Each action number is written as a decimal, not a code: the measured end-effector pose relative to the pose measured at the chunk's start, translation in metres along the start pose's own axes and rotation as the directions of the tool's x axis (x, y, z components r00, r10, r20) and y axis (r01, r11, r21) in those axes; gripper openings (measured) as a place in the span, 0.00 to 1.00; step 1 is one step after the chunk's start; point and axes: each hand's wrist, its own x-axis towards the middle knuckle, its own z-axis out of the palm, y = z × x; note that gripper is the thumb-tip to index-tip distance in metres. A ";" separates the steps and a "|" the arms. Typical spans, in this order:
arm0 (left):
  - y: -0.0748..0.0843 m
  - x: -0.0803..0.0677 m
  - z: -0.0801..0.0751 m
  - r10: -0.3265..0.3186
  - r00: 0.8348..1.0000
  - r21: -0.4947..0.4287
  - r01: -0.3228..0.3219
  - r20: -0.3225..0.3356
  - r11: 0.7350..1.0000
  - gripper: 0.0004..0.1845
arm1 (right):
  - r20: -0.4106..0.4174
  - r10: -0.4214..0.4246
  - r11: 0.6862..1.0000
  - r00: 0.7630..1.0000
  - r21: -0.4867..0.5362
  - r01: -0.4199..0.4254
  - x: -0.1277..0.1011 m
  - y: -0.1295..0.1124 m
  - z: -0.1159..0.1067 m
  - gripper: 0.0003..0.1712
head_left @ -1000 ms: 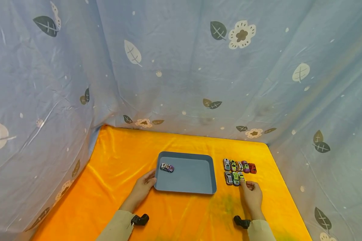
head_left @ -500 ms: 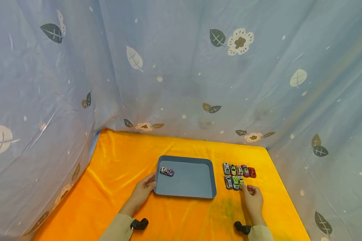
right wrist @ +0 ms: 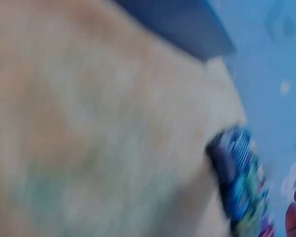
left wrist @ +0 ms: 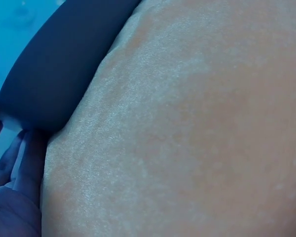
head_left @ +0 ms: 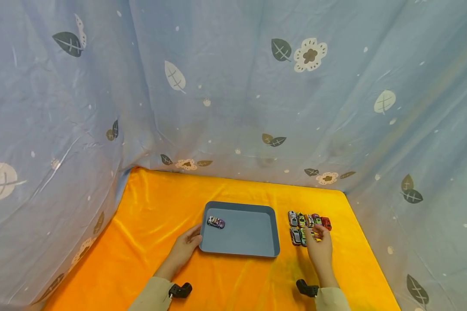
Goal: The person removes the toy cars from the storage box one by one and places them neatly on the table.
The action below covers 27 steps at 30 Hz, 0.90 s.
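In the head view my left hand (head_left: pixel 184 246) holds the left side of a shallow blue-grey tray (head_left: pixel 241 252), thumb at the rim. The left wrist view shows the fingers (left wrist: pixel 27 168) against the tray's outer wall (left wrist: pixel 54 69). A purple and white toy car (head_left: pixel 215 222) lies in the tray near its left side. My right hand (head_left: pixel 320 250) hovers over the right end of the lower row of toy cars (head_left: pixel 295 236), fingers bent and overlapping the yellow-green car there. I cannot tell whether that car is between its fingertips.
Behind the lower row stands an upper row of several toy cars (head_left: pixel 301 219), ending in a red car (head_left: pixel 326 223) at the right. Both rows rest on the orange cloth (head_left: pixel 249 285), right of the tray. Patterned blue curtains (head_left: pixel 233 86) surround the table.
My right hand has risen from the near end of the yellow-green car and shifted slightly up and left, covering it. The left hand keeps its hold on the tray.
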 end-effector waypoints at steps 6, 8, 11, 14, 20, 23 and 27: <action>-0.009 0.005 0.000 -0.007 1.000 -0.009 0.007 -0.003 1.000 0.26 | 0.092 -0.129 0.990 0.987 0.059 0.124 -0.004 -0.030 0.030 0.34; -0.010 0.005 0.000 -0.003 1.000 -0.007 0.003 -0.005 1.000 0.26 | 0.121 -0.160 0.986 0.980 0.077 0.151 -0.007 -0.039 0.042 0.33; -0.012 0.006 -0.001 -0.008 1.000 -0.015 0.008 -0.005 1.000 0.26 | 0.164 -0.193 0.980 0.967 0.087 0.181 -0.013 -0.048 0.060 0.32; -0.014 0.006 -0.002 -0.008 1.000 -0.016 0.007 -0.005 1.000 0.26 | 0.218 -0.210 0.977 0.953 0.094 0.193 -0.019 -0.054 0.075 0.33; -0.016 0.006 -0.002 0.012 1.000 0.001 -0.012 0.000 1.000 0.26 | 0.288 -0.244 0.968 0.926 0.122 0.217 -0.028 -0.064 0.100 0.35; -0.014 0.006 -0.002 0.013 1.000 -0.001 -0.013 0.004 1.000 0.26 | 0.328 -0.254 0.966 0.910 0.124 0.225 -0.032 -0.070 0.111 0.36; -0.015 0.007 -0.002 0.002 1.000 -0.005 -0.002 -0.001 1.000 0.26 | 0.389 -0.250 0.968 0.887 0.116 0.222 -0.039 -0.076 0.126 0.37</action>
